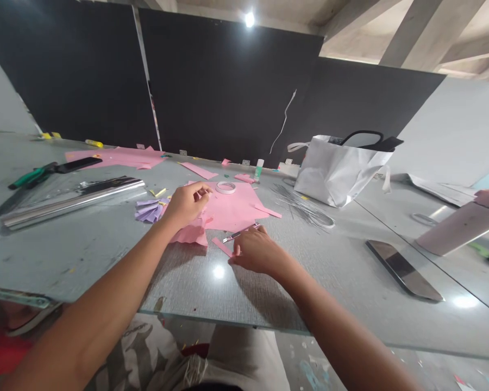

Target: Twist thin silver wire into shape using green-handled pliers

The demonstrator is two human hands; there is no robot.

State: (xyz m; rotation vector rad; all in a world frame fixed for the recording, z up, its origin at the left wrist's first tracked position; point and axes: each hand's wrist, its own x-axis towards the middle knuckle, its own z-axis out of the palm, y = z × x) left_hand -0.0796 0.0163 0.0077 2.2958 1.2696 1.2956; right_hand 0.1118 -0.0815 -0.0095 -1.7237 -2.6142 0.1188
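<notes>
Fingers are bent on both hands: those of the left hand (187,203) curl together, those of the right hand (255,250) point down toward the table (57,260), and from my place I cannot tell whether either is grasping something. At the left, the folded purple paper (150,210) lies just beside the left hand, so a careless turn of this arm could, I think, crush its pleats. Below the left hand is the crumpled pink paper (190,234), which might tear if it were pulled too quickly. Next, between and beyond the hands, lies the flat pink sheet (230,210); the tape roll (225,191) rests on it and would probably slide if the sheet were dragged. The narrow strip (222,246) ends by the right fingers, and the palm may sweep it away. The cutter (239,233) lies right at these same fingers; how far its blade is out I cannot see, but a hasty grip could cut skin. Farther right, the loose wires (303,207) could catch a moving arm.
</notes>
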